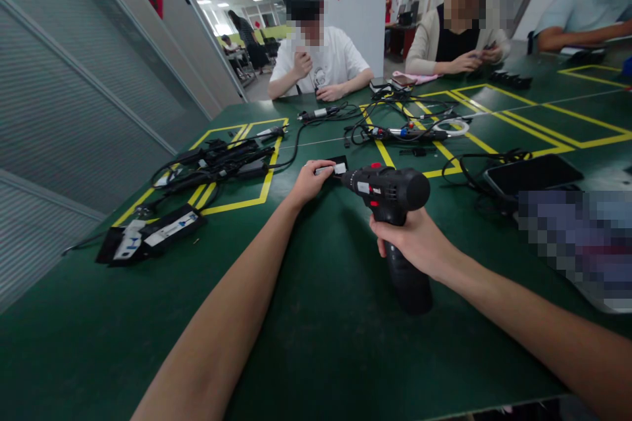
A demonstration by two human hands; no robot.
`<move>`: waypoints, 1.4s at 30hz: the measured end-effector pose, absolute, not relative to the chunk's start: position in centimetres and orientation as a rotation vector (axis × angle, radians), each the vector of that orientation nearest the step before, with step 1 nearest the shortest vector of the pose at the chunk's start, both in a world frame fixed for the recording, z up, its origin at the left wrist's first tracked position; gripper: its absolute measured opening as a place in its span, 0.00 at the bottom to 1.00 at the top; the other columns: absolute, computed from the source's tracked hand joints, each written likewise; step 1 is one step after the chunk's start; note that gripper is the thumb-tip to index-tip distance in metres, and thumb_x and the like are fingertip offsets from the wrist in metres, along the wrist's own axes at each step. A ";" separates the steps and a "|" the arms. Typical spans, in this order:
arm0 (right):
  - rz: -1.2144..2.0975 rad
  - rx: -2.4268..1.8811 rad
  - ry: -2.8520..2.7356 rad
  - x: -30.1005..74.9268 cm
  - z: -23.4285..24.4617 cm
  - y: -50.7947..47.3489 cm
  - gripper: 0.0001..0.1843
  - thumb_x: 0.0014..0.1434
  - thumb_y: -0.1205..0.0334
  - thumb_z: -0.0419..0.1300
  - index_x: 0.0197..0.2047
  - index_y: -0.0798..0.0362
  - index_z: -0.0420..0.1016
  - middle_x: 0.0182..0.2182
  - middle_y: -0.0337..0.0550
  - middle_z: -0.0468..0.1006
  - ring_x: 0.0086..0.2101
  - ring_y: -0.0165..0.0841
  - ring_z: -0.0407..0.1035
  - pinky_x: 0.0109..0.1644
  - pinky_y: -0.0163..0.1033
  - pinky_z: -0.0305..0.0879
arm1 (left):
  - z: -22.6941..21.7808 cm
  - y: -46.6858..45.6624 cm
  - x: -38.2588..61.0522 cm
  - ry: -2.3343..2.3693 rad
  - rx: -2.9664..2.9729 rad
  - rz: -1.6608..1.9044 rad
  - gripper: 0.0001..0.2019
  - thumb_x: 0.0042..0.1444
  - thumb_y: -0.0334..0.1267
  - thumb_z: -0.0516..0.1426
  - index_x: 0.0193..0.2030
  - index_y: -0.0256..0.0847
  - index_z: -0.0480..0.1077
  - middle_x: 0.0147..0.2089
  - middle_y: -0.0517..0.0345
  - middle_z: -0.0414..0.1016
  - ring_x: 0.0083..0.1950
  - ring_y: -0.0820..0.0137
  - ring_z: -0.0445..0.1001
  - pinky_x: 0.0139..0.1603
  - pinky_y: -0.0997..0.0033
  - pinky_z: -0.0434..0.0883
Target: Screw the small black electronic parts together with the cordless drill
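Note:
My right hand [417, 240] is closed around the grip of a black cordless drill [392, 194] with red buttons, held upright over the green table [316, 335], nose pointing left. My left hand [309, 181] is stretched forward, fingers pinched on a small white piece [332, 170] right at the drill's nose. A small flat black part [340, 161] lies just behind that piece.
At left lie black power adapters with cables [217, 161] and a black device with white labels [151, 233] inside yellow tape boxes. More cables and tools [405, 131] lie mid-table; a dark tablet [533, 174] sits at right. Three people sit along the far edge.

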State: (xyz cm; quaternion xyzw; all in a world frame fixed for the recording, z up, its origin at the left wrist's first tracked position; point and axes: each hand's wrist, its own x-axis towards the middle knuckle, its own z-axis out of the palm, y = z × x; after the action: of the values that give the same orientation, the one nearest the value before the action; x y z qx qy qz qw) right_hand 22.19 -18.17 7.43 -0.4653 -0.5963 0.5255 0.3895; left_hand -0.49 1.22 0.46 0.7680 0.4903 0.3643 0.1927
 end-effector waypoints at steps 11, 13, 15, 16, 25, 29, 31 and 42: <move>1.350 -1.209 -1.498 22.1 7.7 -18.2 0.02 0.54 0.67 0.57 0.33 0.54 0.70 0.21 0.37 0.71 0.22 0.30 0.69 0.28 0.38 0.64 | 0.5 1.2 -0.5 1.369 2.139 1.024 0.18 0.57 0.48 0.54 0.49 0.43 0.75 0.50 0.53 0.75 0.53 0.63 0.69 0.60 0.61 0.63; 1.356 -1.209 -1.484 22.1 7.6 -18.1 0.01 0.54 0.67 0.58 0.32 0.54 0.70 0.21 0.37 0.71 0.21 0.30 0.68 0.28 0.38 0.64 | 0.5 1.2 -0.5 1.376 2.144 1.021 0.18 0.57 0.48 0.54 0.49 0.43 0.75 0.50 0.53 0.75 0.53 0.63 0.69 0.60 0.62 0.63; 1.355 -1.211 -1.470 22.1 7.4 -18.1 0.01 0.54 0.67 0.58 0.32 0.54 0.70 0.21 0.37 0.71 0.21 0.30 0.68 0.27 0.38 0.63 | 0.5 1.3 -0.5 1.372 2.154 1.020 0.18 0.57 0.48 0.54 0.48 0.42 0.75 0.50 0.54 0.75 0.53 0.64 0.69 0.60 0.62 0.63; 1.356 -1.209 -1.464 22.1 7.3 -18.1 0.02 0.54 0.66 0.58 0.33 0.54 0.71 0.21 0.37 0.71 0.21 0.30 0.68 0.27 0.37 0.63 | 0.4 1.3 -0.5 1.365 2.158 1.023 0.18 0.57 0.48 0.54 0.48 0.42 0.75 0.50 0.54 0.76 0.53 0.64 0.69 0.59 0.62 0.64; 1.365 -1.209 -1.446 22.0 7.5 -18.2 0.01 0.54 0.66 0.58 0.33 0.54 0.70 0.22 0.37 0.71 0.21 0.30 0.68 0.27 0.38 0.63 | 0.4 1.4 -0.6 1.335 2.166 1.025 0.17 0.58 0.47 0.54 0.49 0.43 0.75 0.50 0.53 0.75 0.53 0.64 0.69 0.59 0.63 0.63; 1.350 -1.213 -1.450 22.0 7.6 -18.3 0.01 0.54 0.67 0.58 0.32 0.54 0.70 0.20 0.36 0.70 0.21 0.30 0.68 0.27 0.38 0.63 | 0.5 1.3 -0.7 1.358 2.159 1.002 0.17 0.58 0.46 0.53 0.49 0.43 0.75 0.50 0.53 0.74 0.54 0.63 0.69 0.60 0.62 0.63; 1.355 -1.216 -1.452 22.0 7.6 -18.3 0.01 0.54 0.67 0.58 0.32 0.54 0.70 0.21 0.37 0.70 0.21 0.31 0.68 0.28 0.38 0.63 | 0.5 1.3 -0.7 1.367 2.155 0.998 0.17 0.57 0.46 0.53 0.49 0.44 0.74 0.50 0.53 0.74 0.54 0.63 0.69 0.60 0.62 0.63; 1.357 -1.205 -1.456 21.9 7.7 -18.3 0.02 0.53 0.68 0.58 0.32 0.54 0.70 0.22 0.37 0.71 0.22 0.31 0.69 0.28 0.38 0.64 | 0.6 1.2 -0.6 1.366 2.164 0.981 0.17 0.57 0.46 0.53 0.50 0.44 0.74 0.51 0.53 0.74 0.54 0.64 0.68 0.60 0.62 0.63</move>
State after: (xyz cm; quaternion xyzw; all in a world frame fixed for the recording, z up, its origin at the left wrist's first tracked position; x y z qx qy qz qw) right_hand 21.93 -18.28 7.72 -0.4755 -0.5746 0.5354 0.3964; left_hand -0.61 1.22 0.58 0.7738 0.4886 0.3506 0.1989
